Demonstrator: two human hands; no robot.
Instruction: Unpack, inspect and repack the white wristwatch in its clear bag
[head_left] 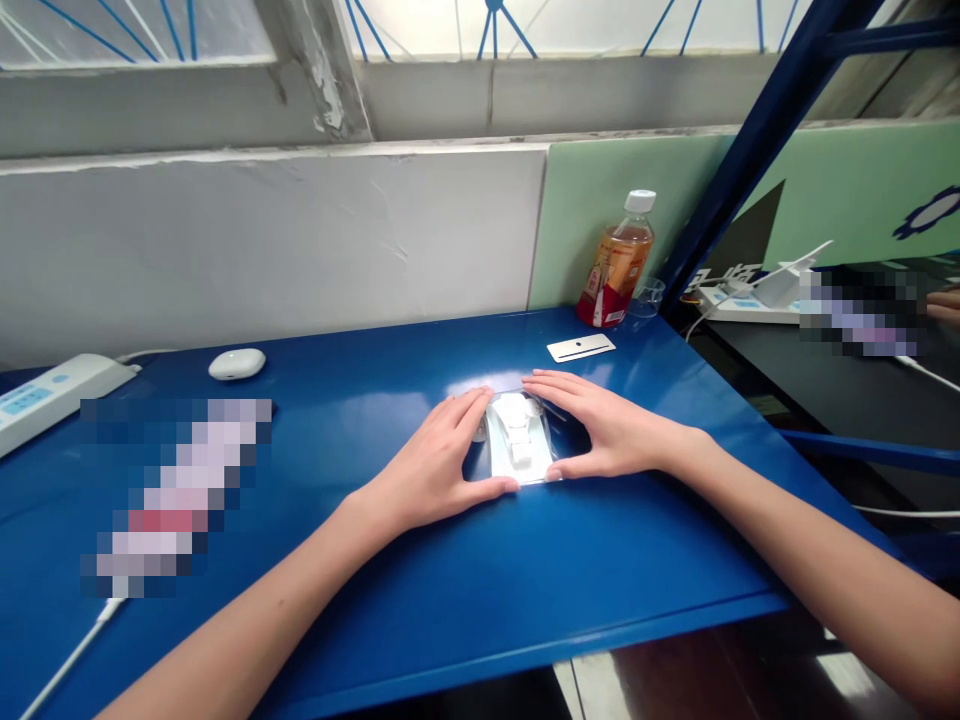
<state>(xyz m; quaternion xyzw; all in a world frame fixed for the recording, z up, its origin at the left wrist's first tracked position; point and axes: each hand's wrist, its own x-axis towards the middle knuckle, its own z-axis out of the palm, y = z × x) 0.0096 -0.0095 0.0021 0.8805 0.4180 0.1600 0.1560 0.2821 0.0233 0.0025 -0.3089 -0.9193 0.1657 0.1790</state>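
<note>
A small clear plastic packet (538, 462) lies on the blue tabletop, with a white object (517, 415) inside it that looks like a short strap or clip. My left hand (439, 460) curves along the packet's left side, fingertips at its upper left corner and thumb near the lower edge. On the other side, my right hand (600, 425) has its thumb at the lower right corner and its fingers stretched over the upper right. Both hands have thumb and fingers spread apart. A small whitish round thing beside my left fingers is mostly hidden.
Behind the packet lies a white card (581, 348), with a drink bottle (616, 260) and a clear cup (646, 297) farther back. To the left are a white earbud case (237, 364), a blurred-out phone on a cable (71, 650) and a power strip (64, 395). A blue post (757, 150) rises at right.
</note>
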